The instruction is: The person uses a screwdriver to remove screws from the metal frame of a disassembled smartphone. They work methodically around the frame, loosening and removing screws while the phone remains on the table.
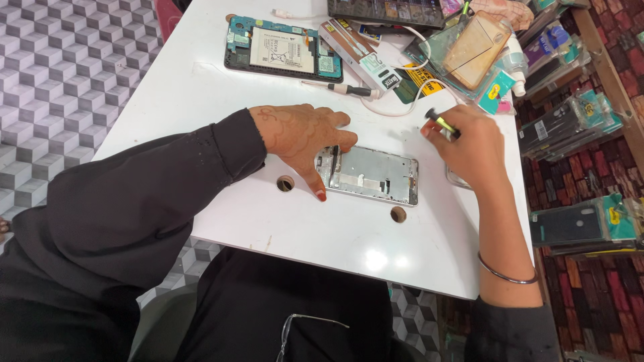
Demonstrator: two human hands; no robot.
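Note:
An opened silver phone frame (376,175) lies flat on the white table (201,94). My left hand (302,134) presses on the frame's left end, fingers spread, with the thumb beside its near left corner. My right hand (473,147) hovers just right of the frame and grips a small yellow-green and black screwdriver (441,123) between the fingertips. A second flat piece lies partly hidden under my right hand.
At the back lies an opened tablet (282,52) with its battery showing. A black-handled screwdriver (342,88), a white cable, a boxed tool pack (359,52) and phone cases (469,43) crowd the far right. Two round holes (286,183) pierce the table. Shelves of packaged cases (577,121) stand on the right.

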